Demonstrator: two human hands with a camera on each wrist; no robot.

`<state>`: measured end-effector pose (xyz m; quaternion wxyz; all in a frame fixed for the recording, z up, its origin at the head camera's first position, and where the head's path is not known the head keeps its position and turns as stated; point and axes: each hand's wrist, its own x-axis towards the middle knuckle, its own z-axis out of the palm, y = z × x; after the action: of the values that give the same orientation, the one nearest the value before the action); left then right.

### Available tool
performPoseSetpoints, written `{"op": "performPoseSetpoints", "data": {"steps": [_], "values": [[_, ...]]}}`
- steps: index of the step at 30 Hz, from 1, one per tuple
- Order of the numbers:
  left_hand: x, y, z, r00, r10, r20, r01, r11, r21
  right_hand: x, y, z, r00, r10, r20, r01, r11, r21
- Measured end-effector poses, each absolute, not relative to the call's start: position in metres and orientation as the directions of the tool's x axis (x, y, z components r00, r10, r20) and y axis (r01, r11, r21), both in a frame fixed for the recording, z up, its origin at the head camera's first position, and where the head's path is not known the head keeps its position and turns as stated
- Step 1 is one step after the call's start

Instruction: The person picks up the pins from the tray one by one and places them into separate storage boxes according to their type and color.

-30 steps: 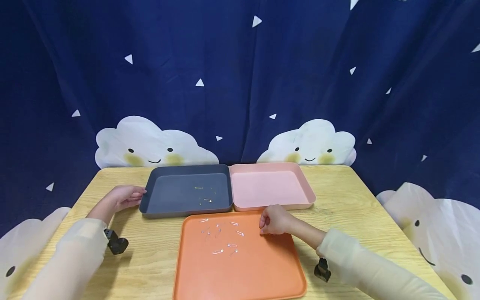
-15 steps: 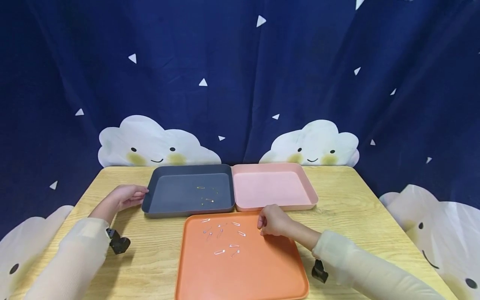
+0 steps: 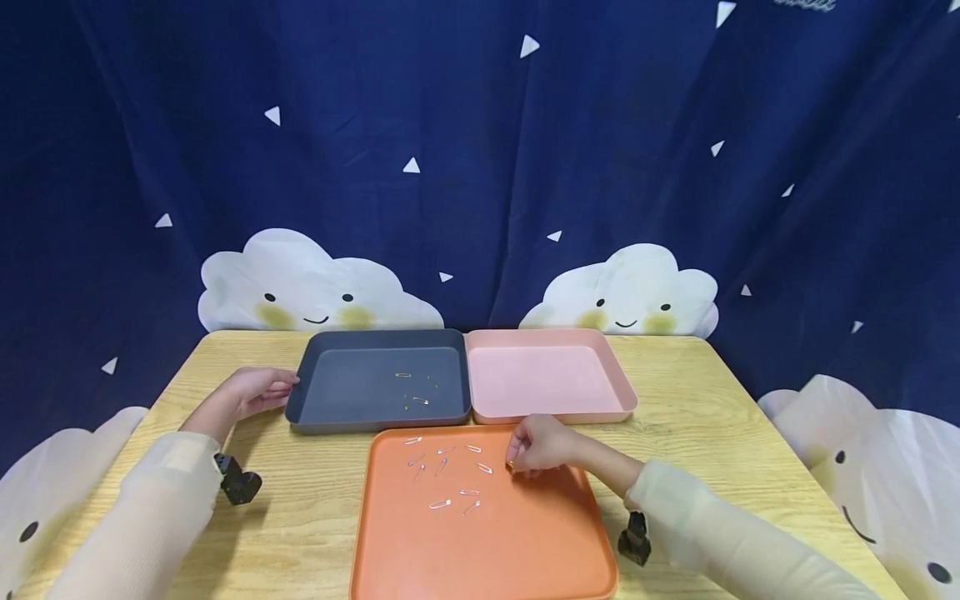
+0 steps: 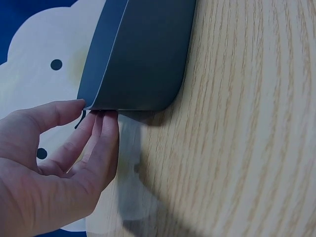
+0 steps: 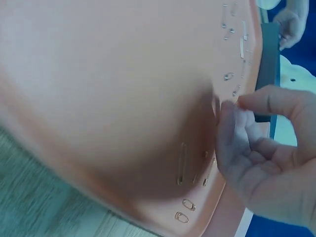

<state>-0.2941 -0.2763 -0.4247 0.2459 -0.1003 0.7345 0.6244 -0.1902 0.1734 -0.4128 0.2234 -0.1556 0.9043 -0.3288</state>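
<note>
right hand (image 3: 536,446) slid left over orange tray (image 3: 525,550); three trays total.

No readable text, label, brand or number shows anywhere.

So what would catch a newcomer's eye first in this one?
Probably the big orange tray at the near edge of the wooden table, with small safety pins scattered on it, where the right hand pinches at something small. Behind it a dark grey tray and a pink tray sit side by side; the left hand touches the grey one's left edge.
</note>
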Motion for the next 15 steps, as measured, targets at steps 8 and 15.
{"op": "performPoseSetpoints", "data": {"steps": [8, 15], "values": [[-0.294, -0.277, -0.424, -0.860, 0.168, -0.481, -0.446, 0.207, 0.871, -0.196, 0.171, -0.408, -0.743, -0.438, -0.505, 0.186, 0.590, -0.785], [-0.293, -0.277, -0.424, -0.859, 0.160, -0.486, -0.450, 0.215, 0.867, -0.202, 0.165, -0.405, -0.700, -0.473, -0.535, 0.223, 0.566, -0.793]]}}
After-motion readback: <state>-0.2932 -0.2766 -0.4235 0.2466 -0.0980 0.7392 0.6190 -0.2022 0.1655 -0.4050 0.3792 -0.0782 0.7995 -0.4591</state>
